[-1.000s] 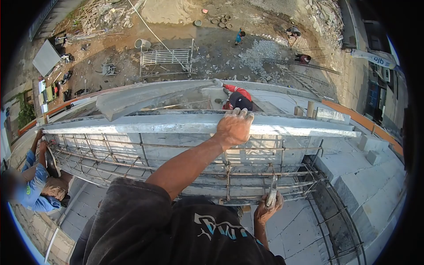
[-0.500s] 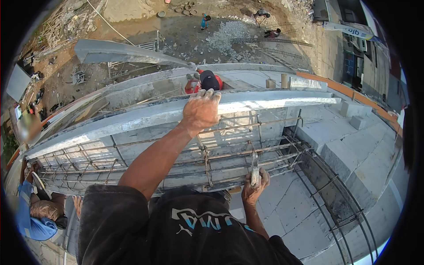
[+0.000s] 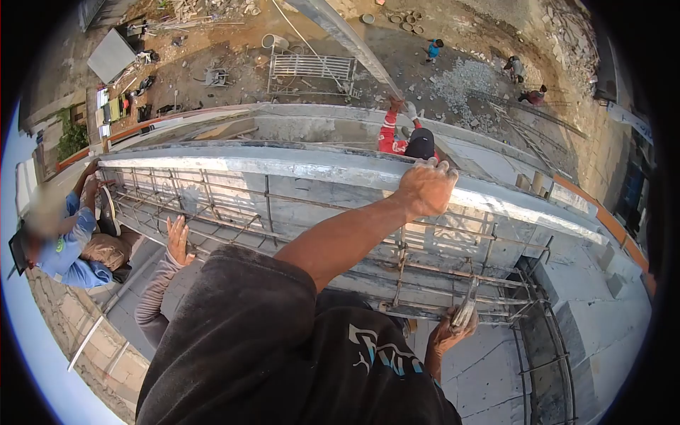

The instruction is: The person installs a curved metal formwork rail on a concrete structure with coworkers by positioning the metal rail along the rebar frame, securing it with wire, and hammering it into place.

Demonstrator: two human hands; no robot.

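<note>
My left hand (image 3: 428, 187) is closed over the top edge of a long grey formwork board (image 3: 297, 168), knuckles up. The board stands on edge across the view, bowed by the lens. Lower right, my right hand (image 3: 453, 327) is wrapped round a worn grey hand tool (image 3: 465, 304) that looks like pliers; its tip points up beside the rebar. Between the board and my body runs a cage of tied steel rebar (image 3: 400, 273). My fingers partly hide the tool's handles.
Beyond the board, a person in red (image 3: 418, 144) holds a long plank (image 3: 347, 46). At left, a person in blue (image 3: 78, 244) grips the board's end; another person's hand (image 3: 178, 241) is near the cage. Grey blocks (image 3: 602, 333) lie right. The ground is far below.
The view has swung left, so things appear farther right. The plank beyond has tilted steeper, and the person in red has both arms raised to it. My hands keep their holds.
</note>
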